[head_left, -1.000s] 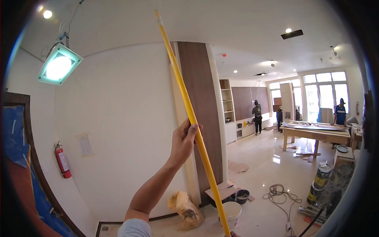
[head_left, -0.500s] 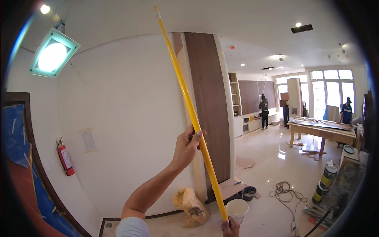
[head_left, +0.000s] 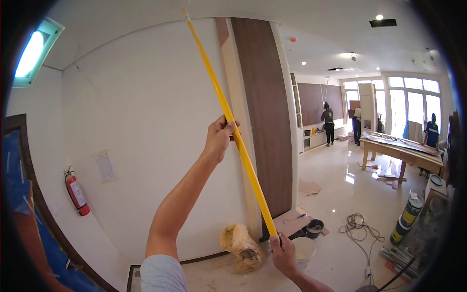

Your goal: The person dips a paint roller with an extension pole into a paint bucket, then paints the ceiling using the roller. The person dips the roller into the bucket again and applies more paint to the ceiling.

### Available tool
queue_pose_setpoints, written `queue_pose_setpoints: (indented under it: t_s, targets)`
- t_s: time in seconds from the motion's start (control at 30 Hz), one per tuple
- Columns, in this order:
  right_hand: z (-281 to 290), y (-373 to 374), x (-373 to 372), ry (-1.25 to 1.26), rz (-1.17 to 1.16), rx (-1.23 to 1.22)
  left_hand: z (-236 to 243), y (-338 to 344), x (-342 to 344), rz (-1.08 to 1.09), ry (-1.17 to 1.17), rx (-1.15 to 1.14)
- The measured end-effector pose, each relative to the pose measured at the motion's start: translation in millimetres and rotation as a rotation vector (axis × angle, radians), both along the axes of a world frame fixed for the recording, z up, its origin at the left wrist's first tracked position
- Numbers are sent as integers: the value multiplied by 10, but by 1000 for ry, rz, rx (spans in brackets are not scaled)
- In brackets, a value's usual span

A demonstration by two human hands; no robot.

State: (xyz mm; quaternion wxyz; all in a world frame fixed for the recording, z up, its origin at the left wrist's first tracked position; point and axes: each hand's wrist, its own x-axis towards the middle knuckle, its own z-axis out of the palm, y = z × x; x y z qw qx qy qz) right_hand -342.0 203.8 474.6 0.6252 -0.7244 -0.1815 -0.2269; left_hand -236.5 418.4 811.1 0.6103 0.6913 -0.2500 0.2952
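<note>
A long yellow extension pole (head_left: pixel 251 177) slants from low in front of me up to the ceiling. My left hand (head_left: pixel 221 138) is wrapped round it about midway, with the arm stretched out. Near its lower end my right hand (head_left: pixel 283 253) grips the same pole, with the forearm coming from the lower right. The pole's thin tip (head_left: pixel 186 15) reaches the ceiling (head_left: pixel 141 19) near the top edge of the picture; what it carries there is too faint to make out. Behind the pole stand a white wall (head_left: pixel 146 146) and a dark wood panel (head_left: pixel 262 117).
A crumpled yellowish bag (head_left: pixel 239 243), a white bucket (head_left: pixel 305 247) and a black bucket (head_left: pixel 315 226) stand low by the wall. A coiled cable (head_left: pixel 357 226) lies on the floor. Left are a fire extinguisher (head_left: pixel 78 194) and a lamp (head_left: pixel 31 53). Several people work beyond, near a wooden table (head_left: pixel 404 152).
Both hands have risen in the picture together with the pole, and more of the right forearm shows. My view has shifted, so the lamp sits farther left and the panel's top higher.
</note>
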Motion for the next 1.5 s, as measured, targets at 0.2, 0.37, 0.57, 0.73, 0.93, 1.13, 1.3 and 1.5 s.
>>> queue_pose_setpoints:
  t_s: [0.2,0.37,0.57,0.73,0.93,1.13,1.3,1.5]
  targets:
    - [459,634,449,94,45,58,283,643,673,78,77,-22]
    - [663,974,737,51,10,47,464,941,1020,87,96,-91]
    - [886,1094,734,32,-51,-30,594,1066,1140,104,114,-141]
    - [917,982,523,16,-60,-17,590,959,955,131,101,-163]
    - [302,374,0,79,38,124,283,320,175,84,48,6]
    - [-104,-255,-1008,82,35,151,-74,-376,-1063,41,1,81]
    - [-548,-734,-1783,14,-15,156,-309,-931,-2066,-29,-3,243]
    - [-956,-1245,-2665,84,-25,294,-527,-1427,-3054,-202,-85,374]
